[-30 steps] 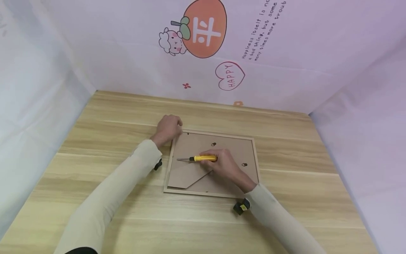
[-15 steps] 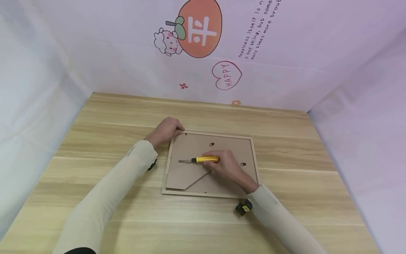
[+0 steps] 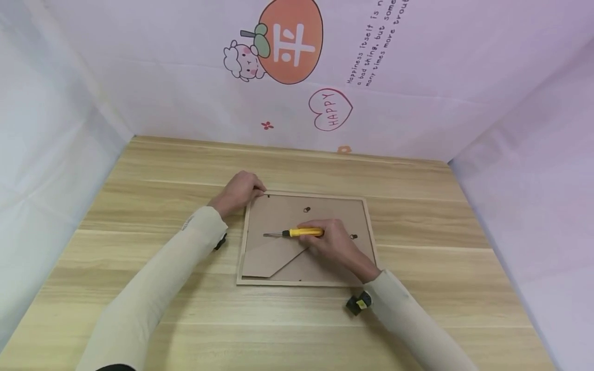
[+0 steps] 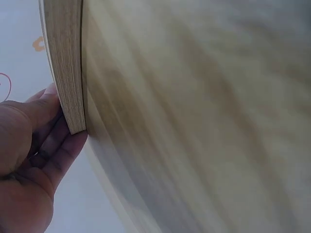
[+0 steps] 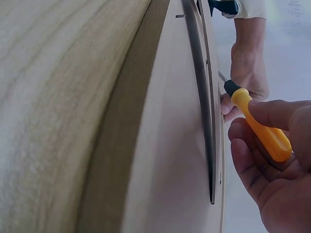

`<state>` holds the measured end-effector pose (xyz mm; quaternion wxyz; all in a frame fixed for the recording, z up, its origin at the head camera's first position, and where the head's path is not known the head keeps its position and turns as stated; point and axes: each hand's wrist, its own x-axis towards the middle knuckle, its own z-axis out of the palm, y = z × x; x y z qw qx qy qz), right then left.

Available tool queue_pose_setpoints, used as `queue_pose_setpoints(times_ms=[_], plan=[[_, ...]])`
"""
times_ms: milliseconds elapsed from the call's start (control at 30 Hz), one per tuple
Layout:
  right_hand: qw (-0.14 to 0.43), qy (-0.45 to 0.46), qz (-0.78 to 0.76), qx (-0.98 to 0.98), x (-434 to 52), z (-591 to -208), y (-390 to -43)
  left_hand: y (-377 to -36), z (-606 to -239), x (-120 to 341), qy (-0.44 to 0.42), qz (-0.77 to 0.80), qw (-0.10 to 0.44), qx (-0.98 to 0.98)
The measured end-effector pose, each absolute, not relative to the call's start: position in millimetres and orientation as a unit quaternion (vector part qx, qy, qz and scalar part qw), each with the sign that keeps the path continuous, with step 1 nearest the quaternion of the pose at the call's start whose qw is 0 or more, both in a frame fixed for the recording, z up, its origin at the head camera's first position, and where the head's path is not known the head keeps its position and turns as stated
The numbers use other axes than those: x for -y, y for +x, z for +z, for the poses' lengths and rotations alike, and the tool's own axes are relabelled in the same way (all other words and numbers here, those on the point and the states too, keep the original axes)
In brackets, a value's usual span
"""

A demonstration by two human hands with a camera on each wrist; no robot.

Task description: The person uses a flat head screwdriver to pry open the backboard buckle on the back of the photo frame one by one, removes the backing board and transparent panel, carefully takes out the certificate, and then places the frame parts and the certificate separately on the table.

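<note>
Two hands busy: your left grips the frame corner, right pinches the screwdriver over it; tip may gouge backing.

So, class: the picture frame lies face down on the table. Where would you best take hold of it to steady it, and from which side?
Probably the wooden rim at a corner, from outside. The picture frame lies flat, so only its raised edge offers purchase. The left hand already holds the far left corner that way, fingers against the edge, leaving the backing free for the screwdriver in the right hand.
</note>
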<state>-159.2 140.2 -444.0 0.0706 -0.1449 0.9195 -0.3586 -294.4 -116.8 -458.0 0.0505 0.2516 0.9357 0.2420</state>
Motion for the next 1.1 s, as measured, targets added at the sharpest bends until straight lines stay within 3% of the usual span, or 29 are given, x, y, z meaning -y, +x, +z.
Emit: queue_pose_setpoints(times_ms=[1100], plan=[[0.038, -0.147, -0.371, -0.916, -146, -450, -170, -258, -447, 147, 0.138, 0.252, 0.043, -0.957]])
